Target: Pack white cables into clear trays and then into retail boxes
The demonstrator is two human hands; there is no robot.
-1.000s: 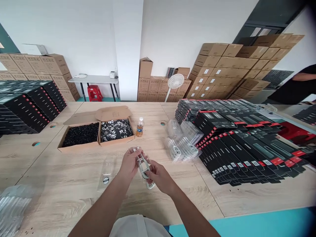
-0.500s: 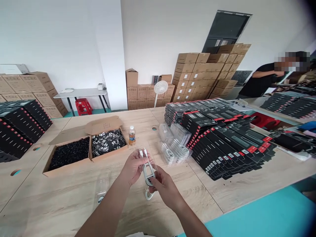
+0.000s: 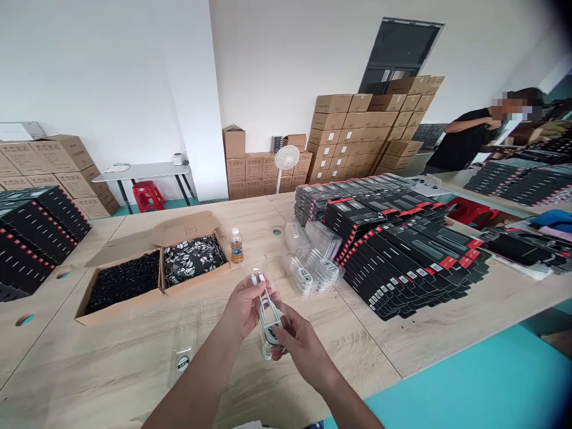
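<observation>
Between my two hands is a coiled white charging cable, lying against a clear plastic blister tray. My left hand is closed near the upper end, with the thumb beside the two white plugs. On the other side my right hand grips the coil and the tray's edge, its thumb pressed on the cable. The loops hang below the fingers. Left of my forearm another clear plastic tray with a round dark label lies on the table.
Packed white cables sit beside fanned black-and-red boxes on the right. A bottle stands behind my hands. Two open cartons hold small black pieces and black-and-white packets. A co-worker stands far right.
The cable's lower loops have drawn up closer to my right hand and the tray. Both hands keep their hold. The whole view has shifted slightly.
</observation>
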